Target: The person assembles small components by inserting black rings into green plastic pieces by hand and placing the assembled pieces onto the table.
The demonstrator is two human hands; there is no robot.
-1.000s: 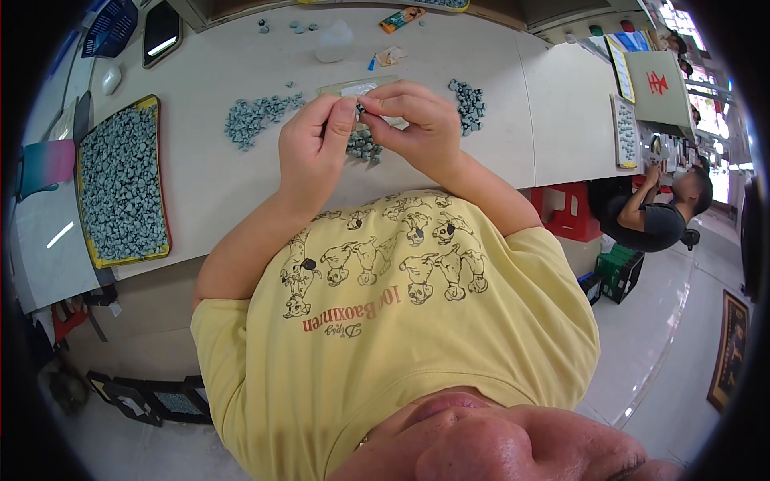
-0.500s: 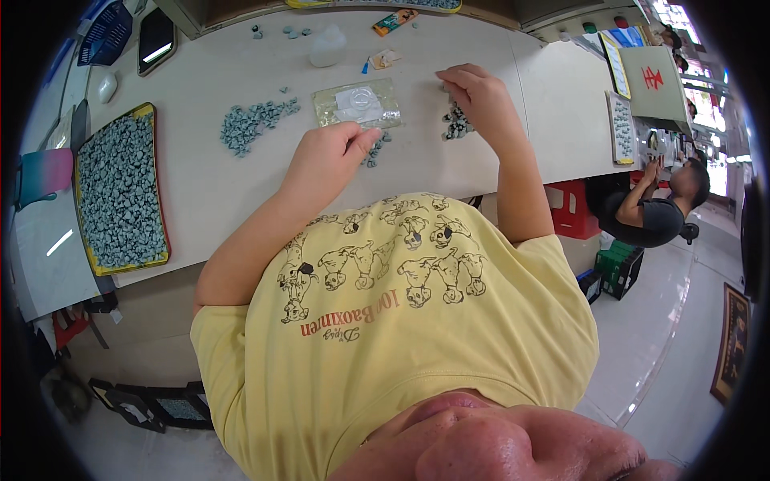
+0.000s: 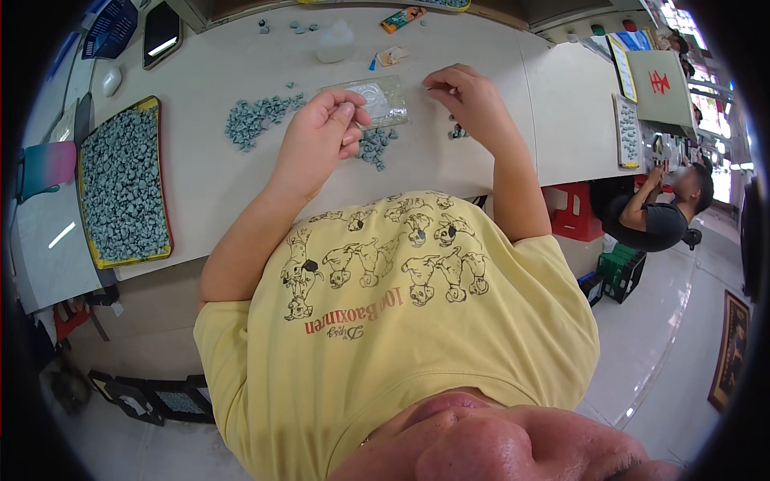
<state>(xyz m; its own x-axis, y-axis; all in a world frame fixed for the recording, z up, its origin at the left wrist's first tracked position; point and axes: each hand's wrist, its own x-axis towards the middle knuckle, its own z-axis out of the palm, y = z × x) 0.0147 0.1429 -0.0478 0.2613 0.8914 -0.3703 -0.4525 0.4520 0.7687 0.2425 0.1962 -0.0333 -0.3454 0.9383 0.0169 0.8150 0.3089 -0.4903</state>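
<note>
My left hand (image 3: 317,140) hovers over the lower left corner of a clear yellowish pad (image 3: 393,108), its fingers curled together. Anything between them is too small to make out. Just below the pad lies a small heap of grey-green stone-like pieces (image 3: 375,147). To the right of the pad my right hand (image 3: 469,100) is bent down, thumb and fingertips in a pinch whose contents I cannot see. Beneath it, partly covered, are darker pieces (image 3: 457,130). A white sheet with a ring shape (image 3: 374,94) lies on the pad. Left of my left hand spreads another pile of grey-green pieces (image 3: 261,120).
At the left stands a yellow-rimmed tray (image 3: 167,212) full of similar pieces. Along the back are a phone (image 3: 162,36), a blue basket (image 3: 111,30), a whitish translucent container (image 3: 335,42) and an orange-green packet (image 3: 403,19). A co-worker (image 3: 654,208) sits far right.
My left hand has lifted away from the heap below the pad and moved up and left, uncovering more pieces. My right hand has shifted slightly left, towards the pad.
</note>
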